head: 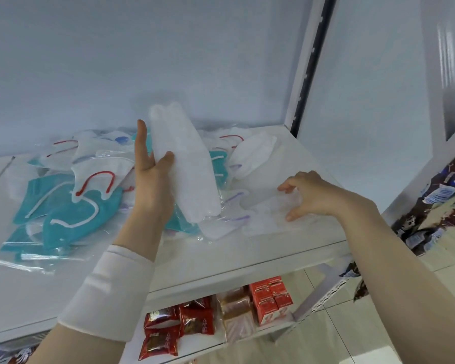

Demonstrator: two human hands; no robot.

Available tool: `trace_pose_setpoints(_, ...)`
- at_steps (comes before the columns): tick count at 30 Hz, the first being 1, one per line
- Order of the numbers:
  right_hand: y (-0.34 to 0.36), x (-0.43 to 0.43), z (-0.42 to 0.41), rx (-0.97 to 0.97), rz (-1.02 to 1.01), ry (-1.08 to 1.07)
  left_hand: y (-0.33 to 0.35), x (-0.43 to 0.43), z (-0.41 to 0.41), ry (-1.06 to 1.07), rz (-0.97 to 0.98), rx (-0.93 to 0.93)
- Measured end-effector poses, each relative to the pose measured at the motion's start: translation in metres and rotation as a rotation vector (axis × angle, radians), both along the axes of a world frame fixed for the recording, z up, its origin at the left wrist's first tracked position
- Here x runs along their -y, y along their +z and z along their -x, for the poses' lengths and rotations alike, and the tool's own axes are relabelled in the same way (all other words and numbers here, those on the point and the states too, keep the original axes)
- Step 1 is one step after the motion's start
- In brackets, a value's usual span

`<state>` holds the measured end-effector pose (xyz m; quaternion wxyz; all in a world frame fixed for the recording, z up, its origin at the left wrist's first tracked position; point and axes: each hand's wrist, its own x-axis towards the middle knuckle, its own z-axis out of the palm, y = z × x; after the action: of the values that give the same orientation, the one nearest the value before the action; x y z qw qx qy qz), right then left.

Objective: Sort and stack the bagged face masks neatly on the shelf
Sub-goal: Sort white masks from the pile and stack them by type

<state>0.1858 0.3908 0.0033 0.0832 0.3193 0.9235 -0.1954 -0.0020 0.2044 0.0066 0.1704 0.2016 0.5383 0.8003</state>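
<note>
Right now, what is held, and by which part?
The left hand grips a raised white bagged face mask at its left edge. The right hand pinches the right end of a clear-bagged white mask lying on the white shelf.

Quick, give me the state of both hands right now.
Left hand: holding an upright white bagged mask, thumb pinching its front.
Right hand: fingers curled around a flat bagged mask lying on the shelf.
</note>
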Motion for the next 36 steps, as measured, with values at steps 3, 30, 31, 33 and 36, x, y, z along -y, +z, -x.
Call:
trace_pose_setpoints(3,0.007,-0.004,0.008,0.074,-0.047,0.04,0.0,0.007,0.002,0.018,0.008,0.01)
trace_pose_setpoints(30,0.018,-0.028,0.03,-1.187,-0.494,-0.236,-0.006,0.009,-0.002,0.02,0.143,0.006)
trace_pose_setpoints(31,0.02,-0.025,0.031,-1.248,-0.499,-0.229,-0.005,0.008,-0.002,0.001,0.129,0.007)
trace_pose_setpoints(33,0.025,-0.02,0.033,-1.322,-0.49,-0.174,-0.001,0.006,-0.003,-0.04,0.099,0.013)
trace_pose_setpoints(36,0.03,-0.009,0.043,-1.359,-0.446,0.026,0.005,0.004,-0.003,-0.103,0.054,0.027)
